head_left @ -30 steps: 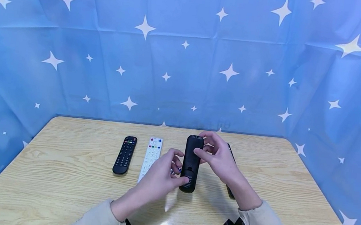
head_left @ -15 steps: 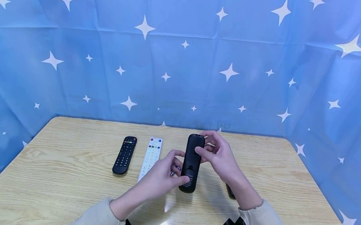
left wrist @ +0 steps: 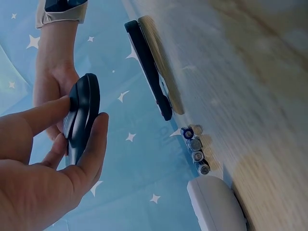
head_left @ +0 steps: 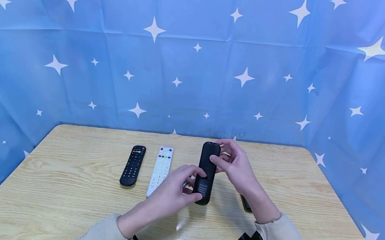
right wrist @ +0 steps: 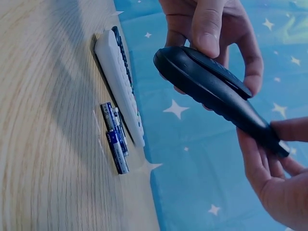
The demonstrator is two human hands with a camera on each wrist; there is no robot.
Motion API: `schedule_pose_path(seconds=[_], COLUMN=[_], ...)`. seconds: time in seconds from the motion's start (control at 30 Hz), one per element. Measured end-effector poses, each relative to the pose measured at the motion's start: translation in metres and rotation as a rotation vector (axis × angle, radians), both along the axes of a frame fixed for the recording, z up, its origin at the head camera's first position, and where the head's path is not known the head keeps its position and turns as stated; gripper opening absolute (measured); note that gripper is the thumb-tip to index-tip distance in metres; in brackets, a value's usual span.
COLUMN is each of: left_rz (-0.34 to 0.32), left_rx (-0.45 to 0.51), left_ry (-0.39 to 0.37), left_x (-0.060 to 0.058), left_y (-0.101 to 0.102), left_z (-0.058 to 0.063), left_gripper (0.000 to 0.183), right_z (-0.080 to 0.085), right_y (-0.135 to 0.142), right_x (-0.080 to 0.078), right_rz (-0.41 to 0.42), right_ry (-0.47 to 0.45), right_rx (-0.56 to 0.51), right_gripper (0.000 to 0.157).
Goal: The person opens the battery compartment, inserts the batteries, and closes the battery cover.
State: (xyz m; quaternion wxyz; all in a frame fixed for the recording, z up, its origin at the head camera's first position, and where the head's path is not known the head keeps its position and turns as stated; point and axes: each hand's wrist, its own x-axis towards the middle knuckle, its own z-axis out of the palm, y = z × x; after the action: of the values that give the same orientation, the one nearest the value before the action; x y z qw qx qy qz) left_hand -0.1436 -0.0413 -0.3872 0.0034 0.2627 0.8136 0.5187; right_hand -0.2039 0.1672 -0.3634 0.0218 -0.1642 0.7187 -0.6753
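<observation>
A black remote control [head_left: 206,157] is held above the table, its back facing up. My right hand [head_left: 235,165] grips the far end, thumb on the back and fingers round the side. At the near end is the left hand [head_left: 173,187], its thumb and index finger on the battery cover [right wrist: 219,72]. In the right wrist view that cover stands slightly raised from the body at its inner end. Other left fingers lie under the remote. Several blue-and-silver batteries [right wrist: 115,139] lie on the table beneath, mostly hidden in the head view.
To the left a white remote [head_left: 161,168] and another black remote [head_left: 133,164] lie face up on the wooden table [head_left: 72,185]. A further black remote [head_left: 245,204] is partly covered by the right forearm. A blue star-patterned cloth [head_left: 199,65] hangs behind.
The left index finger has moved from the remote's side onto the upper edge of its battery cover. The remote has shifted slightly to the right, with the right hand still gripping it.
</observation>
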Motion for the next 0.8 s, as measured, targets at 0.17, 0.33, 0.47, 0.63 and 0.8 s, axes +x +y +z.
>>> schedule_pose_path(seconds=[0.17, 0.33, 0.47, 0.63, 0.8], left_rz=[-0.011, -0.02, -0.012, -0.002, -0.005], left_rx=[-0.022, -0.058, -0.092, -0.145, -0.171], left_ry=[-0.005, 0.024, 0.054, 0.113, 0.15], left_x=[0.0001, 0.0006, 0.0008, 0.0024, 0.004], left_y=[-0.0003, 0.0001, 0.0008, 0.0017, 0.0033], left_z=[0.0001, 0.0005, -0.0001, -0.0006, -0.0005], left_gripper=[0.053, 0.056, 0.056, 0.056, 0.057], right_z=[-0.0004, 0.0006, 0.0013, 0.0011, 0.0003], right_y=[0.0005, 0.0001, 0.0004, 0.001, 0.0019], right_x=[0.0, 0.0008, 0.0016, 0.0014, 0.001], right_rz=[0.0, -0.003, -0.011, -0.017, -0.013], right_ry=[-0.007, -0.009, -0.008, -0.001, -0.001], right_rx=[0.003, 0.008, 0.026, 0.042, 0.034], right_gripper=[0.041, 0.041, 0.04, 0.039, 0.039])
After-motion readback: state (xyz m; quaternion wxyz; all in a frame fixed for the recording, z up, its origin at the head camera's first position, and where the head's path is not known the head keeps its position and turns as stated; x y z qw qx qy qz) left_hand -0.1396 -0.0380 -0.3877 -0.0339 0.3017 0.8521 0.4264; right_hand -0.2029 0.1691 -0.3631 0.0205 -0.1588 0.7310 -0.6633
